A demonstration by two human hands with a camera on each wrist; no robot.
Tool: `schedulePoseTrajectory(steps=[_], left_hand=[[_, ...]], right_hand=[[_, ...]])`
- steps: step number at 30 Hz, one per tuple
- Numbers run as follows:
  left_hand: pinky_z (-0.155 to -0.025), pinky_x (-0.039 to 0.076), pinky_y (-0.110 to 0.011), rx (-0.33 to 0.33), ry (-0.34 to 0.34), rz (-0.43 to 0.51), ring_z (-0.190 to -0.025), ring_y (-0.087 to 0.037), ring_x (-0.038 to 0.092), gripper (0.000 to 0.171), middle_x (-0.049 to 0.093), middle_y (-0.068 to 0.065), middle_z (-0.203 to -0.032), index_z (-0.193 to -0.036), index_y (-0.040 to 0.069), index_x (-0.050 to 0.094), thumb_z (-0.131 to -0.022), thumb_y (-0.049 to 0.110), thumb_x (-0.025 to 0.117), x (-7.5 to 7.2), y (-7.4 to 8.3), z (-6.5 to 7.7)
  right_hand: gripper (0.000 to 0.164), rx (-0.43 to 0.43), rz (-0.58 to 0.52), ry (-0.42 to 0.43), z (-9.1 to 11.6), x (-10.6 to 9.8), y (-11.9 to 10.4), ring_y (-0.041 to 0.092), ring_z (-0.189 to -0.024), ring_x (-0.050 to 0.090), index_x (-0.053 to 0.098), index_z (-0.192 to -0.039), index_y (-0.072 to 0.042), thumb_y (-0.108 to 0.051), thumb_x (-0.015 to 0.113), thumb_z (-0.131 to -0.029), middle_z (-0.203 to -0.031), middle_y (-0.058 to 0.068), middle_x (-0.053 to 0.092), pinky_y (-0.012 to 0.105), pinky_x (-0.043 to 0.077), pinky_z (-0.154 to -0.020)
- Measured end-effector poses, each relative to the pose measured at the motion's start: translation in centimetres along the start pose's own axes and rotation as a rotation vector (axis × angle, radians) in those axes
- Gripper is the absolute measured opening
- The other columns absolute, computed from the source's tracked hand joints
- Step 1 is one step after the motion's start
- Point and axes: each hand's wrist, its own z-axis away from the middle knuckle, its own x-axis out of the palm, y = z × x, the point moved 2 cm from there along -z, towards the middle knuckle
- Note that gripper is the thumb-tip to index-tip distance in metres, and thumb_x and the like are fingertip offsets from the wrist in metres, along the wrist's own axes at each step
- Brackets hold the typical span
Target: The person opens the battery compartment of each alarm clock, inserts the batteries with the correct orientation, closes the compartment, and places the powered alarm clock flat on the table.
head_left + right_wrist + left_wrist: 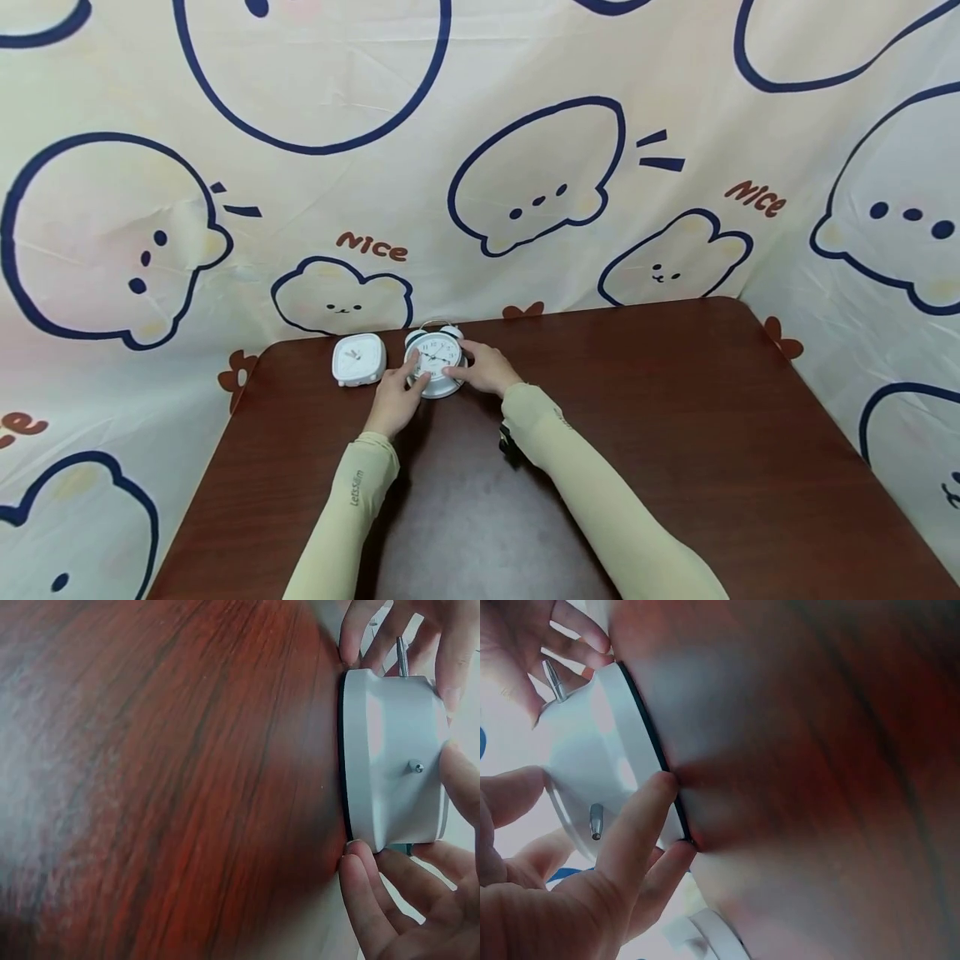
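Note:
In the head view, a round white twin-bell alarm clock (435, 357) lies on its back near the table's far edge, dial facing up. My left hand (395, 403) grips its left side, thumb at the dial's rim. From the other side my right hand (487, 368) holds it, fingers near a bell and thumb on the lower rim. The left wrist view shows the alarm clock's silvery side (592, 750) with two short metal feet, its black back edge at the tabletop. In the right wrist view, fingers of both hands surround the clock body (405, 727).
A white squarish clock (358, 360) sits just left of the alarm clock. The dark brown wooden table (675, 433) extends to the right and toward me. A cartoon-printed cloth (525, 75) hangs behind the table and at both sides.

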Motion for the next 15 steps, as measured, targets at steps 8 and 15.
schedulePoseTrajectory(steps=[8,15], left_hand=[[-0.105,0.048,-0.051,-0.038,-0.005,0.038,-0.131,-0.046,0.048,0.061,0.039,-0.035,-0.147,-0.163,0.018,0.032,-0.108,0.033,0.055,-0.16,-0.38,-0.45],[-0.096,0.055,-0.041,-0.072,-0.002,0.085,-0.131,-0.044,0.049,0.060,0.037,-0.033,-0.150,-0.163,0.023,0.032,-0.108,0.034,0.055,-0.18,-0.72,-0.38]], right_hand=[[0.069,0.015,-0.009,0.007,-0.17,0.12,-0.57,0.036,-0.151,0.036,0.044,-0.158,-0.019,-0.039,0.071,-0.098,-0.161,0.009,0.046,0.054,0.034,-0.121],[0.068,0.008,-0.008,0.011,-0.02,0.39,-0.70,0.035,-0.150,0.038,0.044,-0.158,-0.019,-0.040,0.071,-0.099,-0.160,0.009,0.047,0.054,0.034,-0.121]])
